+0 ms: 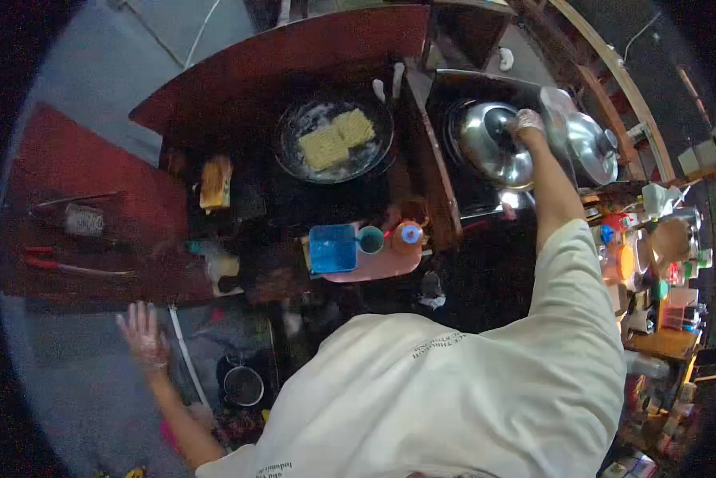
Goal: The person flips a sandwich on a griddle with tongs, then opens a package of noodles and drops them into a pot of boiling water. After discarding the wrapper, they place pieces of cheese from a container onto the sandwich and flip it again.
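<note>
My right hand [527,123], in a clear glove, grips the knob of a shiny metal lid [492,146] over the dark cooktop [469,84] at the upper right. My left hand [143,333], also gloved, hangs out to the lower left with fingers spread, holding nothing, above the grey floor. A dark pan [334,139] sits left of the lid with two yellow noodle blocks [335,135] lying in white liquid.
A second metal lid [592,146] lies right of my arm. A pink tray [374,259] carries a blue box, a teal cup and an orange bottle. A small pot [243,385] stands on the floor. Cluttered shelves fill the right side.
</note>
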A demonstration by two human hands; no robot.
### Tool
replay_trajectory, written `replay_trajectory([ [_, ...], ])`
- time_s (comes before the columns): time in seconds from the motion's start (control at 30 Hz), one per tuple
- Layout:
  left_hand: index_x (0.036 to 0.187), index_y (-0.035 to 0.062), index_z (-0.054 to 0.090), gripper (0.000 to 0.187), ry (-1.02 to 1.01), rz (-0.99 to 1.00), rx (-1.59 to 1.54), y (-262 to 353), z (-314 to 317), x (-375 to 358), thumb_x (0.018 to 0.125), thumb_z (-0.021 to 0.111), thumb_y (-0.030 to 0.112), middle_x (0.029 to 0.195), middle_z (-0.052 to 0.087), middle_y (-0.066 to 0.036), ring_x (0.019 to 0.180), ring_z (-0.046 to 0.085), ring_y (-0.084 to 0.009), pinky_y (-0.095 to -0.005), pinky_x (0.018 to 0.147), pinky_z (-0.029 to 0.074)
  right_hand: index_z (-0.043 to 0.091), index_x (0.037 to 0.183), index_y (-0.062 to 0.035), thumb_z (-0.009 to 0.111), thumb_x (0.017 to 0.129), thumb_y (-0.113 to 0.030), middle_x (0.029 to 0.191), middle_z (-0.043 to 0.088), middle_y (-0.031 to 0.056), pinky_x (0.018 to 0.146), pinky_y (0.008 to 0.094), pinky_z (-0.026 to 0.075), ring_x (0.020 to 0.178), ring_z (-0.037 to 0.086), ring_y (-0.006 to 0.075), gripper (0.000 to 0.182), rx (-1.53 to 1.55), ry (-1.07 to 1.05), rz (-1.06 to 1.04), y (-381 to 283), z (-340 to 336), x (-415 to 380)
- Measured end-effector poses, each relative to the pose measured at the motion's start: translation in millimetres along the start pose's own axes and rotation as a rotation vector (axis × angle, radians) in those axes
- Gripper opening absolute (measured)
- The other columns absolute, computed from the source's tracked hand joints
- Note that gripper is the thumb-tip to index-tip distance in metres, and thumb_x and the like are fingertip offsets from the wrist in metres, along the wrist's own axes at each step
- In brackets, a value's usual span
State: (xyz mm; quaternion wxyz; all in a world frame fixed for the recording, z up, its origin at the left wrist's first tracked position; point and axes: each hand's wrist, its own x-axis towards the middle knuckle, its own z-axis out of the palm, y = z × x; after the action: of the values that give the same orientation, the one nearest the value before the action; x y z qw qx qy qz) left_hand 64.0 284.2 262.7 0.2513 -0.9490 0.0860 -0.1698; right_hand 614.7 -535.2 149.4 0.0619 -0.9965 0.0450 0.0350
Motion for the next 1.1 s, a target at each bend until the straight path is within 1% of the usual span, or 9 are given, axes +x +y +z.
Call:
replay_trajectory([
  [0.07, 0.120, 0.0069, 0.062, 0.051, -0.048, -0.034, -0.095, 33.8, 27.5, -14.0, 0.069, 0.063, 0.000, 0.138, 0.052, -0.015, 0.134, 0.042, -0.0353, -0.0619, 0.115, 0.021, 0.073, 0.099, -0.0066, 0.066, 0.083, -0.051, 0.106, 0.069, 0.0179, 0.090, 0.0455, 0.050, 0.101, 0.066, 0.0350, 0.048, -0.142, -0.060, 0.145, -13.1, -9.1, -1.6],
  [0.13, 0.114, 0.0064, 0.065, 0.045, -0.166, -0.093, -0.211, 75.7, 40.5, -16.8, 0.069, 0.064, 0.002, 0.134, 0.054, -0.015, 0.132, 0.044, -0.0357, -0.0625, 0.114, 0.022, 0.073, 0.099, -0.0047, 0.061, 0.084, -0.044, 0.103, 0.070, 0.0184, 0.087, 0.0433, 0.053, 0.099, 0.068, 0.0338, 0.044, -0.211, 0.248, -0.215, 19.7, -6.6, -0.8],
  [0.17, 0.112, 0.0064, 0.065, 0.044, -0.205, -0.114, -0.311, 90.8, 47.4, -20.2, 0.069, 0.065, 0.002, 0.132, 0.055, -0.014, 0.131, 0.045, -0.0355, -0.0625, 0.114, 0.023, 0.071, 0.106, -0.0071, 0.058, 0.085, -0.054, 0.105, 0.069, 0.0171, 0.093, 0.0426, 0.049, 0.107, 0.065, 0.0326, 0.053, -0.287, 0.198, 0.018, -35.8, -60.5, -39.6],
  [0.2, 0.110, 0.0067, 0.066, 0.042, -0.261, -0.114, -0.373, 105.0, 48.9, -16.9, 0.068, 0.066, 0.003, 0.129, 0.056, -0.014, 0.130, 0.046, -0.0349, -0.0624, 0.114, 0.023, 0.069, 0.108, -0.0056, 0.060, 0.084, -0.056, 0.107, 0.068, 0.0175, 0.094, 0.0417, 0.048, 0.108, 0.063, 0.0325, 0.057, -0.402, 0.202, -0.205, -0.5, -49.4, -5.3],
  [0.3, 0.107, 0.0076, 0.066, 0.041, -0.311, -0.080, -0.477, 132.5, 62.1, -2.9, 0.067, 0.069, 0.005, 0.124, 0.059, -0.014, 0.126, 0.049, -0.0337, -0.0624, 0.114, 0.024, 0.067, 0.106, -0.0054, 0.063, 0.082, -0.057, 0.107, 0.067, 0.0180, 0.093, 0.0427, 0.048, 0.107, 0.063, 0.0331, 0.057, -0.440, 0.313, -0.321, -81.0, -126.9, -57.9],
  [0.47, 0.104, 0.0104, 0.067, 0.040, -0.290, -0.047, -0.577, 144.6, 90.3, 32.3, 0.065, 0.069, 0.007, 0.118, 0.061, -0.011, 0.123, 0.049, -0.0320, -0.0605, 0.115, 0.022, 0.069, 0.102, -0.0018, 0.070, 0.079, -0.054, 0.105, 0.068, 0.0200, 0.090, 0.0442, 0.050, 0.102, 0.063, 0.0364, 0.057, -0.210, 0.067, -0.263, -231.3, -190.0, -96.2],
  [0.67, 0.104, 0.0099, 0.065, 0.034, -0.131, -0.025, -0.694, 130.6, 132.4, 33.5, 0.071, 0.069, 0.008, 0.111, 0.063, -0.009, 0.114, 0.055, -0.0318, -0.0618, 0.111, 0.029, 0.073, 0.098, -0.0088, 0.069, 0.074, -0.056, 0.100, 0.071, 0.0166, 0.082, 0.0437, 0.055, 0.088, 0.069, 0.0324, 0.052, -0.128, -0.055, -0.465, -360.7, -122.4, -104.2],
  [0.83, 0.094, 0.0125, 0.064, 0.019, -0.129, -0.086, -0.720, 120.5, 132.7, 30.6, 0.075, 0.066, 0.011, 0.104, 0.064, -0.004, 0.109, 0.058, -0.0286, -0.0535, 0.113, 0.030, 0.072, 0.101, -0.0052, 0.073, 0.075, -0.043, 0.105, 0.069, 0.0190, 0.087, 0.0431, 0.053, 0.098, 0.068, 0.0325, 0.046, -0.014, -0.154, -0.468, -432.5, -47.7, -88.7],
  [1.1, 0.091, 0.0141, 0.071, 0.015, -0.157, -0.044, -0.715, 132.0, 182.9, -19.0, 0.077, 0.068, 0.016, 0.106, 0.067, -0.004, 0.113, 0.057, -0.0249, -0.0563, 0.110, 0.032, 0.075, 0.093, -0.0054, 0.071, 0.079, -0.034, 0.100, 0.071, 0.0188, 0.086, 0.0428, 0.055, 0.096, 0.069, 0.0325, 0.033, 0.000, -0.089, -0.422, -452.0, 25.6, -47.1],
])
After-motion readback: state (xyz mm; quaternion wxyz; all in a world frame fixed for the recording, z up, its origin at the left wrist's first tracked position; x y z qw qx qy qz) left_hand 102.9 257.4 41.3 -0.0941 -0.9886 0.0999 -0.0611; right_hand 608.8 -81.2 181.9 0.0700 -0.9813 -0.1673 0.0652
